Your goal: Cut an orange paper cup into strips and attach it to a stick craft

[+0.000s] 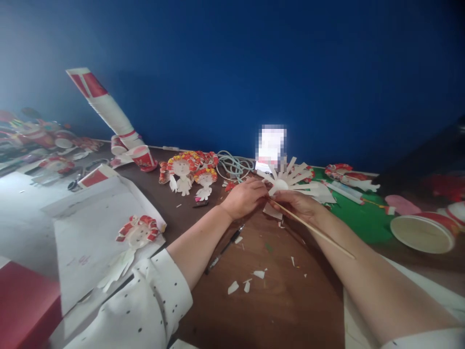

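Both hands meet at a white paper cutout [281, 185] with radiating strips, raised above the brown table [290, 310]. The cutout lies just right of the left hand's [249, 196] fingertips and on the far side of the right hand [296, 202], which is nearer its centre. The right thumb and fingers are closed on its near edge; the left fingers are curled together, but what they pinch is hidden. A thin stick [313, 227] slants from the meeting fingers, far left, to near right, its long axis crossing the right hand and forearm. The hands cover its far end; whether it touches the cutout cannot be told. Around: paper dolls [181, 168] and a coiled cord [236, 166] at far left, a green sheet [366, 225] at right, a pen [228, 246] and paper scraps [233, 287] nearer. None of these stands between hands and cutout.
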A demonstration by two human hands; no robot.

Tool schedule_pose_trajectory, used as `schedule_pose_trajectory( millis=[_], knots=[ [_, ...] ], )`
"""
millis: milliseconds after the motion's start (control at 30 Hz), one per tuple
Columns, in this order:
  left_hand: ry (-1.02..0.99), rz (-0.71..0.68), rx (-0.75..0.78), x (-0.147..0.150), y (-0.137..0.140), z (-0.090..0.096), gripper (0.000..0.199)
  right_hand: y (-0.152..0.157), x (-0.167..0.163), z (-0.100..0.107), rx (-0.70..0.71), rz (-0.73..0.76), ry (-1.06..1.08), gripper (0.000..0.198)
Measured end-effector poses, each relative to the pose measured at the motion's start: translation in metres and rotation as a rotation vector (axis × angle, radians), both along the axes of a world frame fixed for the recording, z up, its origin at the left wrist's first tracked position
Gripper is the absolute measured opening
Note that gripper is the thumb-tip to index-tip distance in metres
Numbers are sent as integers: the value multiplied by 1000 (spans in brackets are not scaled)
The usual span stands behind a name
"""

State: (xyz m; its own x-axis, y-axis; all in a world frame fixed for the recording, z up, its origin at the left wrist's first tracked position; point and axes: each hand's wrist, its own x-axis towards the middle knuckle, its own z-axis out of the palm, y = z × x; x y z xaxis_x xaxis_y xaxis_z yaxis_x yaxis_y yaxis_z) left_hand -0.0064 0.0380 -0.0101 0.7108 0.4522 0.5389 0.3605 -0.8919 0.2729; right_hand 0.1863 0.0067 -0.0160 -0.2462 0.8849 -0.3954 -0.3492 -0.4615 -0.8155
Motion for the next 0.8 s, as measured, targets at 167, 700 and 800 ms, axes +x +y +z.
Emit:
schedule_pose_trajectory(
  millis=[167,700,800],
  knots=[
    [-136,-34,-134,0,1,-3,14,-1,-1,9,-49,-26,-37,12],
    [-665,284,-1636,13,-5,5,10,-7,-21,8,101,-168,-103,8],
    [-687,320,-1704,13,-5,7,7,-10,-25,9,155,-179,-180,7]
  ],
)
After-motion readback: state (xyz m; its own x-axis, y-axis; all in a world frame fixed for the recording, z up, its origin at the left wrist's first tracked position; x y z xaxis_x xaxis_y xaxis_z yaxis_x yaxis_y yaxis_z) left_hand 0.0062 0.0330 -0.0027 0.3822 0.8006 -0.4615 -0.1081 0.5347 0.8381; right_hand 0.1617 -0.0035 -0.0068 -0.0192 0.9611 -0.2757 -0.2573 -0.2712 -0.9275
